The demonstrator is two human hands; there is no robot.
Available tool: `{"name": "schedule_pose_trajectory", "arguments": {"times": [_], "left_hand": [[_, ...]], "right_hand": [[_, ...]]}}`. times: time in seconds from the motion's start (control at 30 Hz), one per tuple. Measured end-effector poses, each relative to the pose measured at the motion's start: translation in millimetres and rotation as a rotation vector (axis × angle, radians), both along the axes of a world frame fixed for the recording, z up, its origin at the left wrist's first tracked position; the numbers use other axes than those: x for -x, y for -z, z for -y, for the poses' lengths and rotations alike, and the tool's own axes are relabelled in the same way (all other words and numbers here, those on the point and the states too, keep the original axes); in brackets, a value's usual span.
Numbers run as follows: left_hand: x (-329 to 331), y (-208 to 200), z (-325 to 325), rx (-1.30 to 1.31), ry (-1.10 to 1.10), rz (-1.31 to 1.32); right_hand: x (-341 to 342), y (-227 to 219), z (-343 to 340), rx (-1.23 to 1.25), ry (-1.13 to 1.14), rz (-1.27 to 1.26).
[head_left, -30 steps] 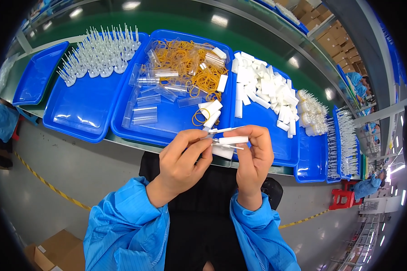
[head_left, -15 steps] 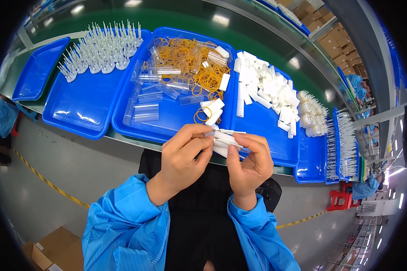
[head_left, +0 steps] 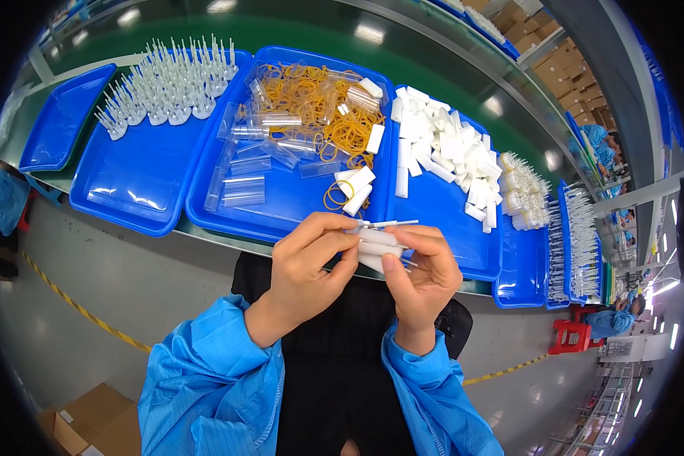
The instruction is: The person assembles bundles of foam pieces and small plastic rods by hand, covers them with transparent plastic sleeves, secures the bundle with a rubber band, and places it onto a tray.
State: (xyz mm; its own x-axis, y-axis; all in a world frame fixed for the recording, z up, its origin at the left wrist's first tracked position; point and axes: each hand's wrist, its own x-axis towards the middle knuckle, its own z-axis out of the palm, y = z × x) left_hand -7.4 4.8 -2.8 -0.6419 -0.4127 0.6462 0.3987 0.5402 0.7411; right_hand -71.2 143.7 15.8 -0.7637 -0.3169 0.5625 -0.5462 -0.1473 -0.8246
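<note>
In front of me, just off the near edge of the trays, both hands grip a small bundle of white blocks and thin rods (head_left: pixel 378 239). My left hand (head_left: pixel 305 262) pinches its left end between thumb and fingertips. The right end is held by my right hand (head_left: pixel 427 275), its thumb below and fingers above. One thin rod sticks out past the top of the bundle toward the right. Fingers partly cover how the pieces join. Just beyond lies a tray (head_left: pixel 281 216) of yellow rubber bands (head_left: pixel 346 125) and clear plastic tubes (head_left: pixel 243 190), with a few white blocks (head_left: pixel 359 199).
Right of it, a blue tray (head_left: pixel 441 235) holds a heap of white blocks (head_left: pixel 452 144). Farther right are trays of yellowish-white parts (head_left: pixel 524 190) and upright thin rods (head_left: pixel 579 235). White pronged parts (head_left: pixel 167 83) stand in a left tray (head_left: pixel 129 194). A cardboard box (head_left: pixel 95 418) sits on the floor.
The bundle has turned slightly between my fingers, showing its white blocks more. My right thumb has shifted a little downward along it; my left hand keeps its pinch.
</note>
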Motion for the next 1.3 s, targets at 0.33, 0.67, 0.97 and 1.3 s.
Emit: {"name": "schedule_pose_trajectory", "arguments": {"times": [0.33, 0.67, 0.97, 1.3], "left_hand": [[-4.5, -7.9, -0.1, -0.111, 0.068, 0.048], [-6.0, -8.5, -4.5, -0.095, 0.132, 0.013], [-5.7, -8.7, -6.6, -0.198, 0.21, 0.033], [1.9, -11.2, 15.9, -0.28, 0.449, 0.371]], "right_hand": [[9.6, -2.9, -10.2, -0.218, -0.085, 0.041], [5.5, 6.7, -6.0, -0.035, 0.143, 0.11], [9.0, -1.2, -9.5, -0.202, 0.192, -0.104], [21.2, -21.0, -16.7, -0.456, -0.211, -0.432]]}}
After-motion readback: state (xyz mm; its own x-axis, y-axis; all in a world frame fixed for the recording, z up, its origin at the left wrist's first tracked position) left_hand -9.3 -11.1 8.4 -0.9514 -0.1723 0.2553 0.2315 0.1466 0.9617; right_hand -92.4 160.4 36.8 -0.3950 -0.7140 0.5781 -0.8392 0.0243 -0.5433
